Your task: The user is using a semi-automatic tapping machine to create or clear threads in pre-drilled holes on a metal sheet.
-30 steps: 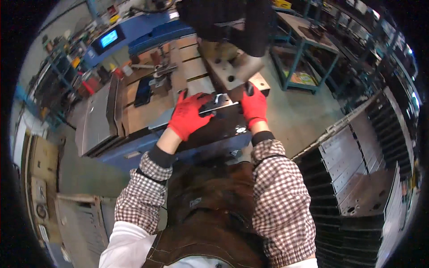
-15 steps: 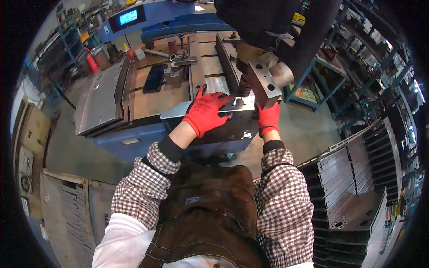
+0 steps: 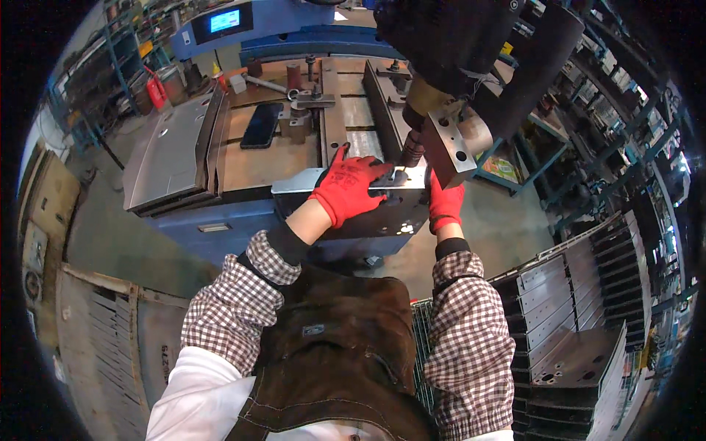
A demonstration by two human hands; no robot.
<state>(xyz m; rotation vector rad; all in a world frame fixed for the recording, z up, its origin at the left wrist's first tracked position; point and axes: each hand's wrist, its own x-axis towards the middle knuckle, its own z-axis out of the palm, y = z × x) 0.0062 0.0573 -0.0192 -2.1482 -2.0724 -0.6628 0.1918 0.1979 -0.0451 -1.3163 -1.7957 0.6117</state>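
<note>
My left hand, in a red glove, is on a bent metal plate at the front edge of the machine table. Its index finger stretches forward onto the table, its other fingers lie over the plate's top, and its thumb is at the front face. My right hand, also red-gloved, is closed at the plate's right end; a steel block on the machine head partly hides its fingers. Between my hands, a dark drilling tool points down at the plate's top. Whether its tip touches the metal, I cannot tell.
On the slotted table lie a black phone, clamps and a hammer. Stacked sheet-metal panels cover its left side. A lit screen stands behind. More metal panels are racked at my lower right.
The whole view has shifted a little. The machine head and its tool appear slightly lower over the plate. Both hands keep their places on the plate.
</note>
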